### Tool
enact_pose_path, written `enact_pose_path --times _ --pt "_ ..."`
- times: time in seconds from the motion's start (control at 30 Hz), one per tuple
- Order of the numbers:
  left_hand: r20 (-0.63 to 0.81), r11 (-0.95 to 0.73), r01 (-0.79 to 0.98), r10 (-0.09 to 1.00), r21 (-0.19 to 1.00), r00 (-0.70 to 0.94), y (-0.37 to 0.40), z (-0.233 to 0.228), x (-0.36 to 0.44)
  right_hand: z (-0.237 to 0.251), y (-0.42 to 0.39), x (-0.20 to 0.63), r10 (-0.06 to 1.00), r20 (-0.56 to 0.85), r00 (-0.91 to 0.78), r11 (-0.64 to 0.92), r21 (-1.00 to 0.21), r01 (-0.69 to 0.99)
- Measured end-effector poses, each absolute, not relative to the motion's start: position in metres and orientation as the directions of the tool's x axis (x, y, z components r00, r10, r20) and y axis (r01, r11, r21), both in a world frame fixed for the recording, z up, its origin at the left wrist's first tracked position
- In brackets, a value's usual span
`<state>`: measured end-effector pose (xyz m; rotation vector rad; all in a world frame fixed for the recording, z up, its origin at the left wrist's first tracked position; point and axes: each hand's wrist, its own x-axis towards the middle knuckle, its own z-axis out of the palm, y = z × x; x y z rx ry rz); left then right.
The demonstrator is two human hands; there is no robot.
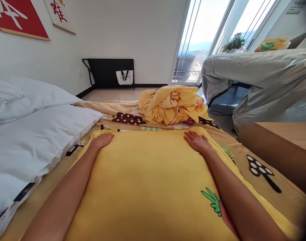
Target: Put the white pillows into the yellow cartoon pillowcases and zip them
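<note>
Plump yellow pillow [153, 180] — smooth, cartoon print — under both flat hands.

I see both hands pressed flat on a plump yellow fabric pillow [153, 180] lying on a patterned bedsheet [255, 174]: left hand [102, 140] at its far left corner, right hand [197, 140] at its far right; beyond it sits a crumpled yellow cloth heap [171, 104], white pillows [34, 134] alongside

A home bedroom: a bed [268, 187] with white pillows [37, 140] at the left, framed wall art [19, 16] upper left, balcony glass doors [200, 40] upper right.
</note>
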<state>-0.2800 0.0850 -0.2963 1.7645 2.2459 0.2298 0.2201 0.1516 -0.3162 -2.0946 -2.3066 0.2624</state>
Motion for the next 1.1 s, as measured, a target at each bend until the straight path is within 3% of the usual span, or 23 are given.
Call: enact_pose_path --times 0.33,0.5,0.57,0.67,0.77,0.83,1.0,1.1 --pt "-0.127 0.472 0.865 0.881 0.171 -0.456 0.063 -0.289 -0.266 -0.311 0.151 0.226 0.991 -0.038 0.131 -0.131 -0.008 0.991" --pt "-0.108 0.406 0.898 0.913 0.172 -0.392 0.031 -0.253 -0.274 -0.267 0.112 0.231 0.995 -0.008 0.099 -0.099 -0.011 0.995" --pt "-0.032 0.297 0.94 0.955 0.165 -0.296 0.016 -0.237 -0.253 -0.248 0.083 0.219 0.997 0.07 0.021 -0.02 -0.01 1.0" --pt "0.115 -0.082 0.986 0.991 0.142 0.066 -0.005 -0.223 -0.187 -0.229 0.035 0.171 0.938 0.229 -0.259 0.277 -0.047 0.96" --pt "0.138 -0.367 0.918 0.927 0.15 0.348 -0.025 -0.23 -0.126 -0.236 -0.003 0.123 0.802 0.17 -0.573 0.595 -0.133 0.793" --pt "0.152 -0.408 0.9 0.91 0.152 0.387 -0.04 -0.246 -0.119 -0.256 -0.018 0.115 0.773 0.119 -0.623 0.634 -0.181 0.752" --pt "0.275 -0.163 0.979 0.953 0.125 0.124 -0.089 -0.289 -0.201 -0.312 -0.031 0.177 0.906 0.223 -0.359 0.402 -0.196 0.894" --pt "0.278 0.021 0.978 0.957 0.207 -0.08 -0.122 -0.303 -0.26 -0.328 -0.029 0.233 0.972 0.204 -0.12 0.176 -0.285 0.942"
